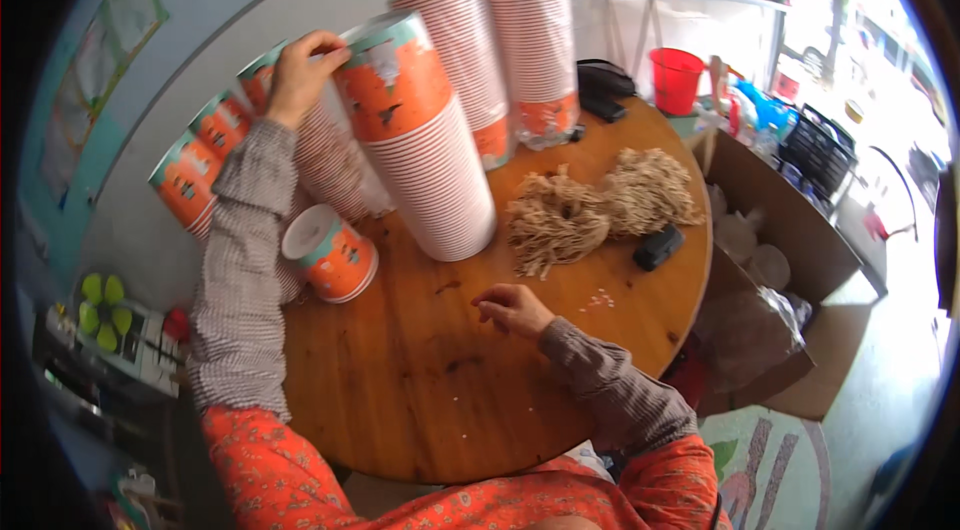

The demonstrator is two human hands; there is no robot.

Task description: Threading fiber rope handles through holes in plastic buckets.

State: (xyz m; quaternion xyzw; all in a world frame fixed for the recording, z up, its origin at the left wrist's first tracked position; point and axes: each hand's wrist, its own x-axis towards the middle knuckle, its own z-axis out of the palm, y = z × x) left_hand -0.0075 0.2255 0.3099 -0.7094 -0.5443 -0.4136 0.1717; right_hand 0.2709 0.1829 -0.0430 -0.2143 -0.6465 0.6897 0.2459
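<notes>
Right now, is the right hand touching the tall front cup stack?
Apart: the head view shows bare tabletop between the right hand and the front cup stack.

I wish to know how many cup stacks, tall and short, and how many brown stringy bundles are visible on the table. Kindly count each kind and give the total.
Tall cup stacks: 6 visible
Short cup stack: 1
Brown stringy bundles: 2
Total: 9

At eleven o'clock, the left hand (303,78) touches a tall cup stack (425,145); at five, the right hand (515,310) hangs over the worktop (410,385).
</notes>
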